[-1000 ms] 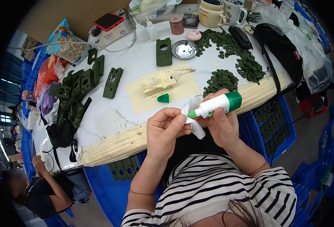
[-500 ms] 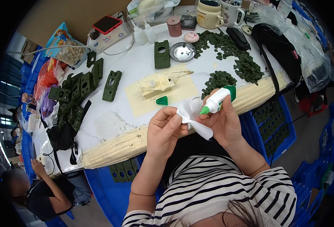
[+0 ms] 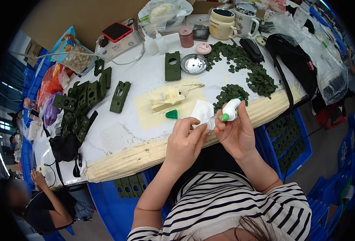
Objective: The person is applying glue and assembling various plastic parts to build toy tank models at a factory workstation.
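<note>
A small white glue bottle (image 3: 231, 109) with a green nozzle is held in my right hand (image 3: 238, 132), its nozzle tilted toward the left. My left hand (image 3: 186, 142) pinches a white tissue (image 3: 203, 111) just beside it, above the front of the table. A green cap (image 3: 172, 114) lies on the table past my left hand. Behind it a cream-coloured block (image 3: 166, 99) sits on a yellowish sheet (image 3: 143, 105), with thin sticks (image 3: 192, 87) at its right end. Small dark green pieces (image 3: 230, 96) are heaped beyond my right hand.
Dark green parts with round holes (image 3: 120, 97) lie at the left, near a black strapped bag (image 3: 65, 144). A silver round dish (image 3: 193, 64), mugs (image 3: 223, 25) and a black bag (image 3: 292, 52) stand farther back. Blue crates (image 3: 286, 138) flank me below. Another person (image 3: 49, 205) sits at lower left.
My left hand has moved right and away from me, and the tissue now stands up beyond its fingers. The bottle has turned slightly in my right hand.
</note>
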Demonstrator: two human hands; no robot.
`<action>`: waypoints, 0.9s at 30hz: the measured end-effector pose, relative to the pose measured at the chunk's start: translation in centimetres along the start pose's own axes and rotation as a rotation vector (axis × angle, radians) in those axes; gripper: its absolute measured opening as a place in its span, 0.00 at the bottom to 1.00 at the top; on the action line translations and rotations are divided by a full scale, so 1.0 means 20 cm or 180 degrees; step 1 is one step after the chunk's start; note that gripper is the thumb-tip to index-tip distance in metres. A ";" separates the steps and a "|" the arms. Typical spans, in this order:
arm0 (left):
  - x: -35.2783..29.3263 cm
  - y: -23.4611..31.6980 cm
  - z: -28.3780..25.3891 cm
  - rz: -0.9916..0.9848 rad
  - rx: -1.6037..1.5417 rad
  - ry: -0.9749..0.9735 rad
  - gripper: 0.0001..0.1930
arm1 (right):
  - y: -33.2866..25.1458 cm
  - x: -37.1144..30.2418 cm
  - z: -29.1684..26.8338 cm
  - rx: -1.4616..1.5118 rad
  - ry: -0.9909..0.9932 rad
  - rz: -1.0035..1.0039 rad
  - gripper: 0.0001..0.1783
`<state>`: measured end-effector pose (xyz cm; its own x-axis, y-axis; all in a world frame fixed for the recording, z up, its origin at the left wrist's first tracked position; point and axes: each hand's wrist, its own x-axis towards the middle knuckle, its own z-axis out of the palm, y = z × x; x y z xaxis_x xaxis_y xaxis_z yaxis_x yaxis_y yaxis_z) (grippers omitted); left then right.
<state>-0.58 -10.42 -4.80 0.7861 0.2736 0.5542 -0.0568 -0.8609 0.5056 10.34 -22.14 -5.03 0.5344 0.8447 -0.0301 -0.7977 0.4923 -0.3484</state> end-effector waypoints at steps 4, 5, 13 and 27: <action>-0.01 0.00 -0.04 -0.0093 0.0105 0.0052 0.07 | -0.04 -0.02 0.01 -0.0537 0.0188 -0.0456 0.21; -0.01 -0.02 -0.06 -0.0092 0.0079 0.0058 0.06 | -0.05 -0.02 -0.01 -0.0856 0.0177 -0.0696 0.17; -0.02 -0.06 -0.14 -0.0049 0.0069 0.0365 0.10 | -0.14 -0.01 0.03 -0.2517 0.0408 -0.1519 0.13; -0.02 -0.69 -0.63 -0.1652 0.1343 0.0609 0.20 | -0.42 -0.12 0.18 -0.3961 -0.0020 -0.4333 0.28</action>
<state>-7.97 6.84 -3.72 0.5224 0.7323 0.4368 0.5714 -0.6809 0.4581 14.79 -27.54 1.37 0.5514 0.0455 0.8330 0.7775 0.3339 -0.5329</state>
